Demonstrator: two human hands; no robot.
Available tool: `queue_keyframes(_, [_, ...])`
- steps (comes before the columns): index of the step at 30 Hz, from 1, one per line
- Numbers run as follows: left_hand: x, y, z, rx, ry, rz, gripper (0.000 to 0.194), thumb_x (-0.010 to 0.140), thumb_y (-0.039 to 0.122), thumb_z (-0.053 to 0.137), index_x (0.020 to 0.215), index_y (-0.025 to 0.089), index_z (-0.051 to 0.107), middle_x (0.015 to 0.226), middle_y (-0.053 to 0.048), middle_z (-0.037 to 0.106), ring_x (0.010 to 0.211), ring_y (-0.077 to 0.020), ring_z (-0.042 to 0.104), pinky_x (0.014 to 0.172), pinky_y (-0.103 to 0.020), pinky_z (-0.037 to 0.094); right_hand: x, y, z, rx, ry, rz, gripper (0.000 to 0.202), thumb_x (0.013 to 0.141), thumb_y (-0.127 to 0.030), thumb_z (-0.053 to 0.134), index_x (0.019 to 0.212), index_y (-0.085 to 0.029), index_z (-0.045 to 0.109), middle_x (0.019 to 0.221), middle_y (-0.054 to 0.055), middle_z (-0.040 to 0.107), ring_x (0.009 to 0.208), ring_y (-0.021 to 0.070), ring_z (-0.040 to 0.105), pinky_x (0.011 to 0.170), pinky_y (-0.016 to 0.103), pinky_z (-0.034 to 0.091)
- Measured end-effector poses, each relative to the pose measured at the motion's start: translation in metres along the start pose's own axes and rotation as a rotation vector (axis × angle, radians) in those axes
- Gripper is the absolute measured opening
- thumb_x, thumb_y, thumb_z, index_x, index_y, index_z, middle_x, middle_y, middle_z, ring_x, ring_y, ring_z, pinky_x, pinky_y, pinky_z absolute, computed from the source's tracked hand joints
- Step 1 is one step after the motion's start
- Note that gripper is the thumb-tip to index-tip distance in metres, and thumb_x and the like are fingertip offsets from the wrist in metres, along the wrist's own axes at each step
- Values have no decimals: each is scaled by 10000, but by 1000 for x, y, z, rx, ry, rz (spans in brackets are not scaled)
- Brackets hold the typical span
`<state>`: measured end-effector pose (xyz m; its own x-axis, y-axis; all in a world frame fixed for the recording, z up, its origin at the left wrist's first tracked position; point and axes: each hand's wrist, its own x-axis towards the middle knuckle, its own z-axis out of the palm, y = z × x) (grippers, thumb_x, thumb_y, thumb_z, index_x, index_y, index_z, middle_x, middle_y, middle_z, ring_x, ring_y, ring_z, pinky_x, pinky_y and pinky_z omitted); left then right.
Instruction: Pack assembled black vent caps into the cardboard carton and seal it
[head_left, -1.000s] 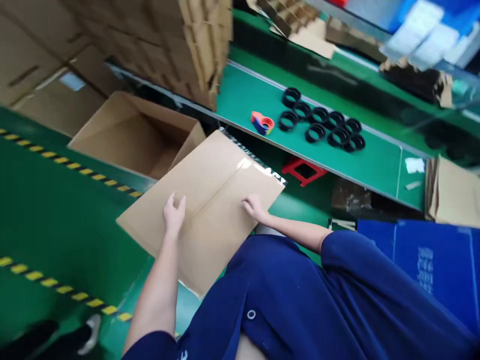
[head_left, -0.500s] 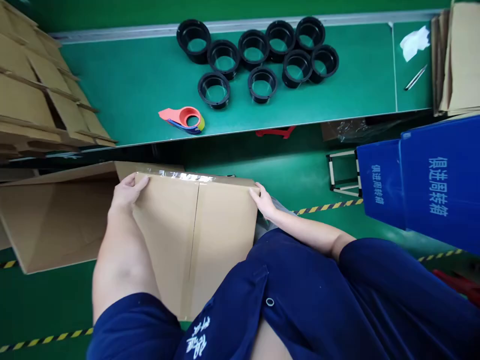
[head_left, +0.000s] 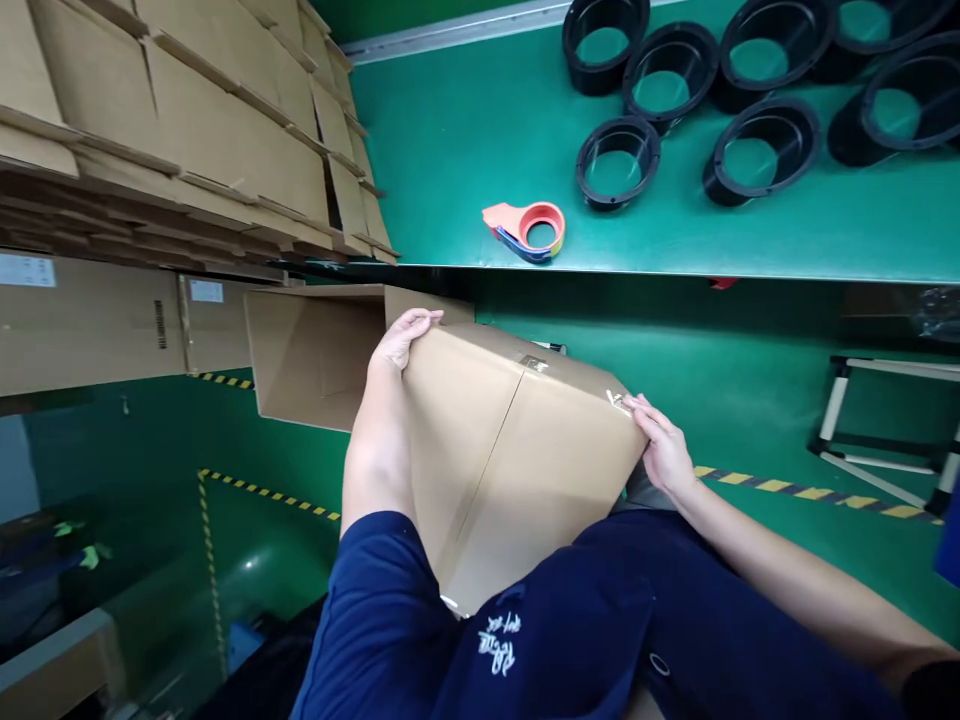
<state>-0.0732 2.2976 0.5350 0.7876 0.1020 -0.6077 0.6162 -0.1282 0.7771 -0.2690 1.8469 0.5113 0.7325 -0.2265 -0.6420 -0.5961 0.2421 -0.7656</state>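
Note:
A large cardboard box (head_left: 540, 470), closed with its centre seam and clear tape showing, is held tilted against my body. My left hand (head_left: 405, 338) grips its far left corner, fingers over the edge. At the far right corner, my right hand (head_left: 663, 445) holds the box, fingers at a strip of tape. An open cardboard box (head_left: 315, 355) stands just left of my left hand. Beyond, on the green table (head_left: 450, 150), lies a red tape dispenser (head_left: 551, 215), with several black rings (head_left: 619, 165) to its right.
Stacked folded cardboard (head_left: 225, 110) fills the table's left end. Labelled cartons (head_left: 90, 320) stand below it. A black and white frame (head_left: 829, 415) is on the floor at right, near striped floor tape (head_left: 795, 492). The table edge runs beyond the box.
The view has swung left, bringing the labelled cartons in. The held box has turned and tilted, showing more of its far taped side. Both hands still hold its corners.

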Motion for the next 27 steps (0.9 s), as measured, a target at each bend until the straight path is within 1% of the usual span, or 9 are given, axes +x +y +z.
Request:
queue_keyframes(4, [10, -5, -1, -6, 115, 27, 449, 533, 360, 898, 723, 200, 524, 1029, -74, 756, 1088, -261, 687, 1034, -428, 507, 5, -15, 6, -132, 9, 59, 437, 841, -619, 680, 1009, -239, 816, 1318, 93, 697, 1445, 300, 469, 1255, 510, 273])
queue_keyframes(10, [31, -13, 2, 44, 188, 91, 301, 602, 166, 817, 699, 160, 533, 949, -31, 737, 991, -206, 708, 1039, -418, 516, 51, -26, -15, -399, -354, 216, 598, 849, -708, 623, 1207, -251, 765, 1472, 49, 583, 1534, 286, 321, 1285, 527, 205])
queue_keyframes(13, [29, -9, 15, 77, 293, 62, 269, 627, 82, 709, 689, 177, 465, 849, 5, 697, 878, -172, 717, 943, -378, 555, 78, -34, -14, -611, -464, 322, 732, 859, -748, 594, 1325, -194, 702, 1509, 106, 543, 1484, 324, 408, 1254, 529, 297])
queue_keyframes(15, [29, -6, 23, 108, 351, 44, 251, 633, 40, 623, 694, 192, 433, 779, 16, 666, 814, -155, 711, 879, -343, 563, 87, -41, -2, -728, -455, 298, 844, 892, -785, 505, 1429, -143, 616, 1561, 145, 476, 1514, 337, 350, 1276, 524, 244])
queue_keyframes(17, [31, -5, 29, 116, 365, 32, 220, 635, 31, 579, 715, 193, 454, 778, 5, 665, 794, -150, 706, 839, -319, 561, 86, -46, 15, -792, -467, 129, 899, 917, -804, 422, 1537, -157, 492, 1647, 117, 342, 1576, 329, 181, 1308, 516, 110])
queue_keyframes(20, [35, -9, 30, 120, 388, 29, 189, 632, 42, 563, 761, 178, 541, 822, -18, 674, 781, -157, 698, 808, -309, 557, 77, -49, 42, -834, -692, -119, 901, 923, -816, 383, 1604, -227, 379, 1689, 50, 249, 1589, 306, 124, 1317, 484, 58])
queue_keyframes(24, [39, -15, 27, 187, 449, 24, 217, 626, 59, 574, 806, 162, 640, 775, -14, 644, 772, -171, 672, 840, -322, 544, 84, -53, 85, -873, -869, 165, 949, 951, -815, 248, 1609, -139, 354, 1682, 111, 254, 1576, 311, 184, 1310, 464, 128])
queue_keyframes(25, [39, -16, 27, 196, 460, 22, 234, 626, 64, 575, 824, 159, 658, 766, -12, 639, 784, -176, 667, 857, -329, 539, 89, -56, 98, -880, -864, 179, 955, 961, -806, 214, 1625, -124, 306, 1697, 112, 202, 1586, 308, 136, 1310, 466, 107])
queue_keyframes(27, [39, -17, 26, 204, 460, 17, 267, 630, 77, 576, 861, 157, 685, 781, -18, 650, 820, -189, 664, 889, -344, 530, 96, -61, 125, -850, -885, 9, 940, 966, -802, 209, 1653, -162, 213, 1720, 63, 103, 1596, 297, 31, 1310, 472, 36])
